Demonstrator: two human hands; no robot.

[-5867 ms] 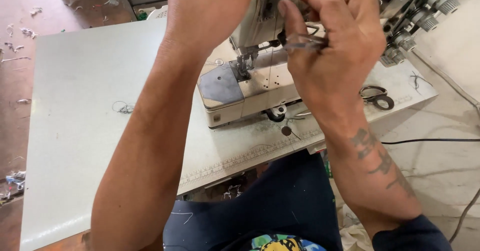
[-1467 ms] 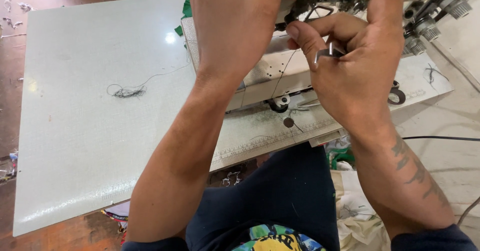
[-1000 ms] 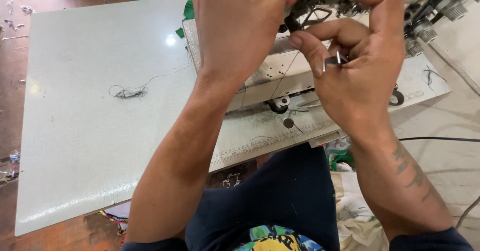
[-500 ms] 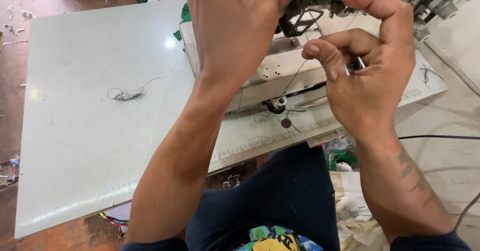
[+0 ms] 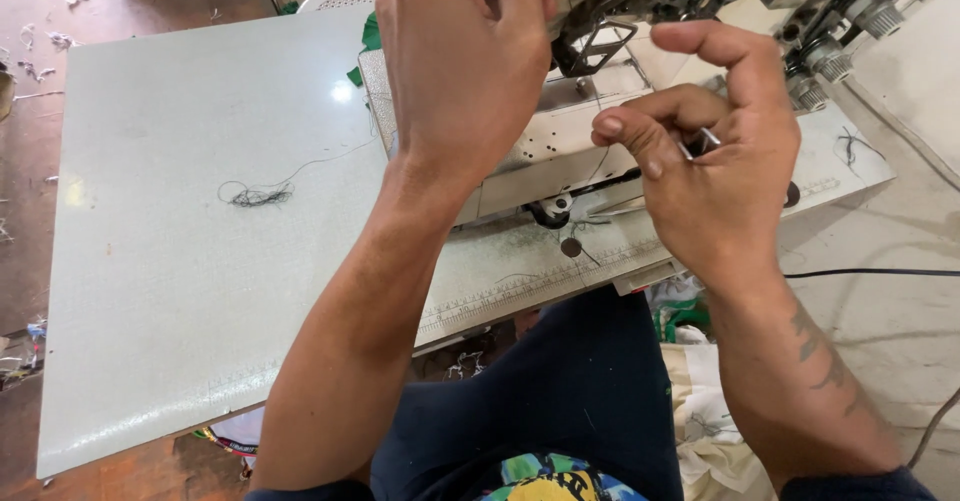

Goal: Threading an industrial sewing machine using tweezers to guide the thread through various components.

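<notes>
Head view: one sewing machine under left hand, grip hidden; right hand pinches one small metal tool; one thread tangle on bench, well left.

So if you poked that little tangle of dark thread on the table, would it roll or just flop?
Probably flop. The thread tangle lies limp in loose loops with a thin tail trailing off, so it looks soft, not stiff. It seems very light; a poke would likely slide it across the smooth pale table, not roll it.

We see even, bright daylight, with a small glare spot on the pale table toward eleven o'clock. Shadows stay soft under both forearms. Focus is sharp throughout, edges slightly stretched.
</notes>
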